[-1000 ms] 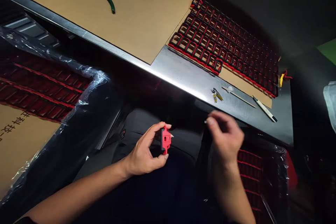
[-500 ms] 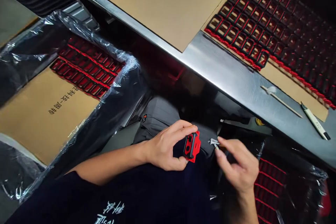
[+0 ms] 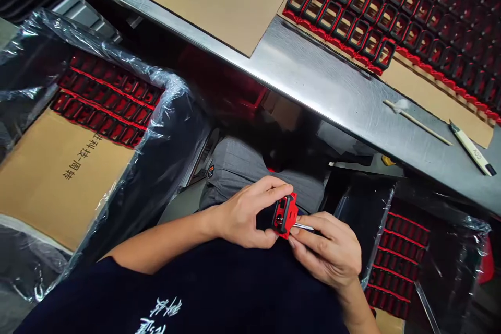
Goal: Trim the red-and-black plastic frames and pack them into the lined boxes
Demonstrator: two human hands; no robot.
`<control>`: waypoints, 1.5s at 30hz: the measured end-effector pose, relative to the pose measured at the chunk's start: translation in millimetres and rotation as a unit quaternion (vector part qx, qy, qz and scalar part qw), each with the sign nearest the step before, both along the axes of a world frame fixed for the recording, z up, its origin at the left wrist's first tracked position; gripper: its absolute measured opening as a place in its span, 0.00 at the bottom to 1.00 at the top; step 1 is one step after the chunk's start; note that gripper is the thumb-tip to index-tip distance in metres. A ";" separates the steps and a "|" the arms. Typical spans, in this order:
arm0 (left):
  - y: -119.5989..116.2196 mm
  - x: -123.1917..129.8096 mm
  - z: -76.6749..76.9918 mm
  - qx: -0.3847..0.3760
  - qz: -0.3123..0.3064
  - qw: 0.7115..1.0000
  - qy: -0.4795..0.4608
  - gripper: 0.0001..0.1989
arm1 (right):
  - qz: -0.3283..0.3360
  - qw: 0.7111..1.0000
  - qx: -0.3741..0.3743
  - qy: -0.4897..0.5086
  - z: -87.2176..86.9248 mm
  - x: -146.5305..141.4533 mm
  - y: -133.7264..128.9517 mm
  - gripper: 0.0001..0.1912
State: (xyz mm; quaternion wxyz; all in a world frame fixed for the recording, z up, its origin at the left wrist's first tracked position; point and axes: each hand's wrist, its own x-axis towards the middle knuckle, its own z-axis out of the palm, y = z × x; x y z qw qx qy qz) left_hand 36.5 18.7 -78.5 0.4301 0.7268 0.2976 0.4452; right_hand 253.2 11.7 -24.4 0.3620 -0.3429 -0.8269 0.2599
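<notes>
My left hand (image 3: 250, 214) pinches a small red and black plastic part (image 3: 290, 215) by its two ends, thumb below and fingers above. Openings show in the part's black-rimmed left face. From the right, my right hand (image 3: 329, 245) grips a thin silver metal tool (image 3: 304, 227), whose near end meets the red side of the part. Its tip is hidden, so I cannot tell whether it is inside or just touching. Both hands are over my lap.
Rows of red and black parts (image 3: 352, 21) cover the right of the steel bench (image 3: 297, 70). A wooden stick (image 3: 422, 124) and a cutter knife (image 3: 472, 151) lie nearby. Plastic-lined boxes with similar parts stand left (image 3: 105, 99) and right (image 3: 401, 255), the left one containing cardboard (image 3: 47, 172).
My right hand has moved left, bringing the silver tool against the red and black part. My left hand keeps its hold. The view has shifted, and the bench appears higher.
</notes>
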 end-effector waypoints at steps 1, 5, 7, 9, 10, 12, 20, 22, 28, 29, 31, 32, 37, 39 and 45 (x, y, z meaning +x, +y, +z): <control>-0.7 -0.5 -0.3 0.002 0.002 1.000 0.000 0.46 | 0.003 1.000 0.001 0.000 -0.4 -0.4 0.2 0.07; -1.5 -1.4 -1.0 0.004 0.005 1.000 0.005 0.46 | 0.014 1.000 0.002 -0.003 -1.2 -1.7 -0.2 0.06; -0.9 -1.4 -1.0 0.006 0.003 1.000 0.007 0.46 | 0.014 1.000 0.001 -0.005 -0.7 -1.5 -0.7 0.05; -0.3 -1.2 -0.9 0.006 0.000 1.000 0.010 0.46 | 0.014 1.000 -0.002 -0.011 0.3 -0.8 -0.9 0.05; -0.1 -1.0 -0.8 0.006 -0.002 1.000 0.012 0.45 | 0.015 1.000 -0.004 -0.015 0.9 -0.4 -0.9 0.06; 0.0 -0.7 -0.8 0.005 -0.002 1.000 0.016 0.45 | 0.017 0.999 -0.008 -0.026 2.4 0.4 -0.6 0.07; 2.0 -4.8 -0.3 0.006 -0.011 0.999 0.042 0.45 | 0.043 0.997 -0.021 -0.053 6.7 2.8 0.7 0.10; 3.1 -6.9 0.5 0.010 -0.019 0.999 0.050 0.45 | 0.052 0.996 -0.024 -0.061 7.6 3.1 0.5 0.10; 5.6 -10.5 2.9 0.013 -0.031 0.997 0.063 0.45 | 0.079 0.993 -0.025 -0.082 11.0 3.1 1.9 0.09; 5.8 -10.6 3.1 0.015 -0.031 0.998 0.060 0.44 | 0.084 0.993 -0.024 -0.081 11.4 3.2 2.4 0.10; 6.2 -10.7 3.2 0.022 -0.026 0.998 0.051 0.44 | 0.095 0.992 -0.022 -0.080 11.8 3.0 3.1 0.11; 6.3 -10.8 3.1 0.024 -0.023 0.998 0.048 0.45 | 0.099 0.991 -0.021 -0.082 11.9 2.7 3.1 0.11; 6.3 -11.3 0.6 0.023 -0.009 0.999 0.030 0.44 | 0.107 0.989 0.012 -0.106 14.7 0.1 2.5 0.10; 5.3 -11.2 -2.4 0.015 0.001 1.000 -0.003 0.42 | 0.089 0.989 0.033 -0.118 17.8 1.8 8.8 0.09; -4.3 -9.1 -12.7 -0.069 0.048 0.986 -0.143 0.40 | -0.215 0.957 0.111 -0.160 14.0 29.7 92.5 0.11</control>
